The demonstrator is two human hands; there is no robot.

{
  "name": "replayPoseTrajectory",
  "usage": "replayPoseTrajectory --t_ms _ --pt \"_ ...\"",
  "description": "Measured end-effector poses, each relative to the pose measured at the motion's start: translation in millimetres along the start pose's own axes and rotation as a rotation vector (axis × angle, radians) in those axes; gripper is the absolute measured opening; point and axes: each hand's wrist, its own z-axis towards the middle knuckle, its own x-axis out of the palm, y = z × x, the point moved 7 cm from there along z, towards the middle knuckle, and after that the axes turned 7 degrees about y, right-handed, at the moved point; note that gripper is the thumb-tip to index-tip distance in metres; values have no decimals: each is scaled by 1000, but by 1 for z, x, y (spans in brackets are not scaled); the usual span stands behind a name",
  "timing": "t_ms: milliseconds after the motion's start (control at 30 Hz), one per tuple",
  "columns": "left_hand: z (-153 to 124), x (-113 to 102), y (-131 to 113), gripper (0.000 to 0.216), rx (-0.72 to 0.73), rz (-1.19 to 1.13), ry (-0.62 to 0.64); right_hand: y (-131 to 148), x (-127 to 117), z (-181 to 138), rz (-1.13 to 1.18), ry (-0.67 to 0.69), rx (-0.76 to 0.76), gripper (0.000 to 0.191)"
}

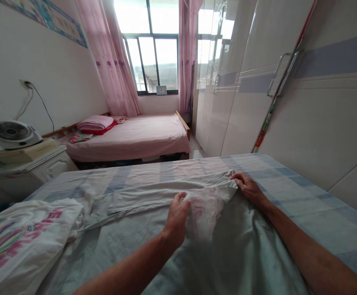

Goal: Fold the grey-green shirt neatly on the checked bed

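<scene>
Fan [12, 130] near pink-covered bed [154, 133]

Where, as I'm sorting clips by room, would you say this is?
Most likely a home bedroom: a pink-covered bed stands near a curtained window, with a tall wardrobe along the right.

On my feed, a window [166, 53] between pink curtains [112, 57] (glaringly bright) stands beyond a pink-covered bed [147, 133]; a glossy wardrobe [316, 127] lines the right.

Bare forearms [301, 243], bare hands [177, 217]
</scene>
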Motion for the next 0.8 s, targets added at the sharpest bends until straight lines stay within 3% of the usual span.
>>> replayPoseTrajectory --t_ms 67,167,267,400,433,500,567,600,667,800 --pt "11 -26 5 56 -60 51 -111 2 3 1 -44 28 -4 29" --pt "19 -40 5 69 -44 92 -78 11 5 1 -55 89 -35 35" --pt "14 -33 -12 58 161 144 45 20 3 -1 10 171 -86 38" --pt "-17 -18 -49 31 581 421 111 25 3 -5 51 286 -157 33" --pt "-30 -9 -57 30 689 516 180 25 4 -6 32 299 -160 28" --pt "-58 16 -61 33 855 699 454 23 5 -7 22 306 -142 28" --pt "-82 36 -53 38 909 810 738 21 4 -7 56 295 -95 36" --pt "-87 40 -49 39 908 820 790 19 3 -6 78 294 -66 38" --pt "-76 32 -48 39 855 759 637 16 2 -2 111 308 -12 39" --pt "-18 -29 -40 43 558 613 83 11 7 14 65 375 -3 34"
